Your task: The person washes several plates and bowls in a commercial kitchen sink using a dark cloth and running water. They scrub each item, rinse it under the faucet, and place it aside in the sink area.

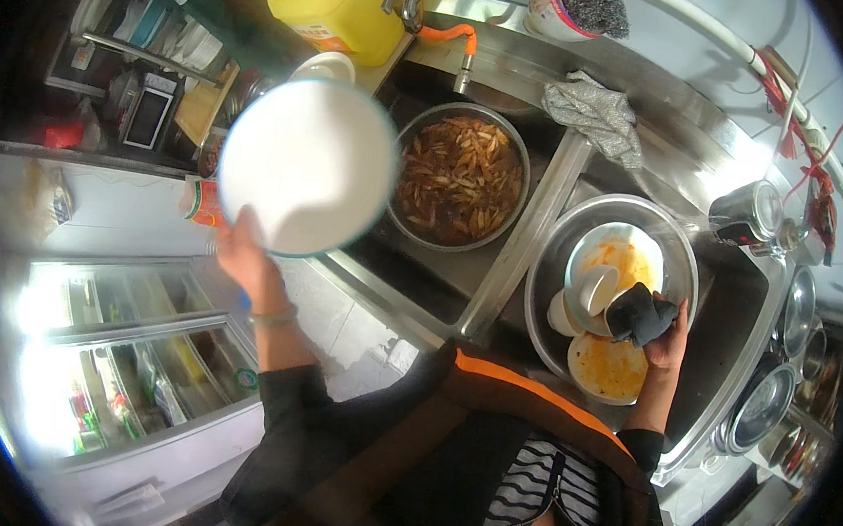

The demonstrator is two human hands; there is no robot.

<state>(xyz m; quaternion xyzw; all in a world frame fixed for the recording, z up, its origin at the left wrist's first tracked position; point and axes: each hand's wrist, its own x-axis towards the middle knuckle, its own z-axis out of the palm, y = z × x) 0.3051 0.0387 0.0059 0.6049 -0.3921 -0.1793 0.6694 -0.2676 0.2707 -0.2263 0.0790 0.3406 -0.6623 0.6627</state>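
My left hand point(250, 255) grips the rim of a large white bowl or plate point(311, 167) with a bluish edge, raised over the left side of the double sink. In my right hand point(669, 339) is a dark grey cloth point(639, 315), held at a small bowl inside a steel basin point(550, 331). That basin stands in the right sink compartment. It holds a white bowl smeared with orange sauce point(631, 252), a small white cup point(598, 290) and another sauce-stained dish point(608, 368). The cloth hides part of the small bowl by my right hand.
A steel bowl of brown food pieces in liquid point(464, 178) stands in the left compartment under the faucet point(464, 72). A grey rag point(596, 118) drapes over the divider's back end. A yellow jug point(336, 11), a tub with steel wool point(563, 13) and a glass-topped freezer point(143, 361) surround the sink.
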